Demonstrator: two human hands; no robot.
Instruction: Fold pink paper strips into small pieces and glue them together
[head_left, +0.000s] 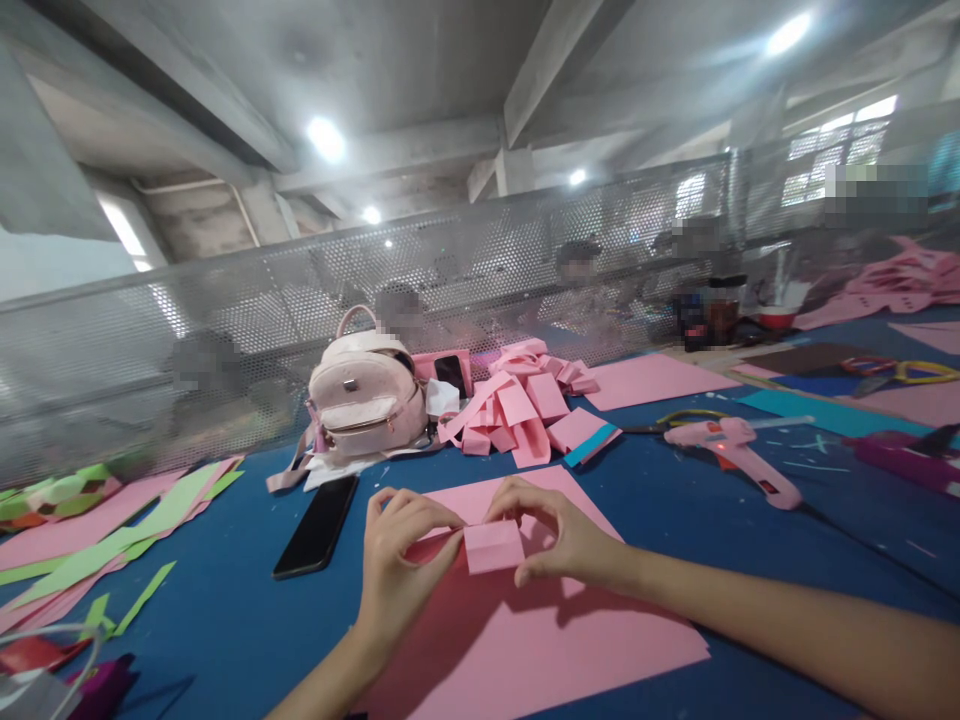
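Note:
Both hands pinch a small folded pink paper piece (493,546) above a large pink paper sheet (525,640) lying on the blue table (225,620). My left hand (401,560) grips the piece's left end with its fingers curled. My right hand (559,540) holds the right end, thumb under and fingers arched over the top. The piece hangs between the two hands just over the sheet.
A black phone (315,526) lies left of the hands. Behind are a pale pink backpack (367,400), a pile of folded pink pieces (525,405), a pink glue gun (739,455) and scissors (679,420). Green and pink strips (112,540) lie far left. A mesh screen (465,270) backs the table, with other people beyond it.

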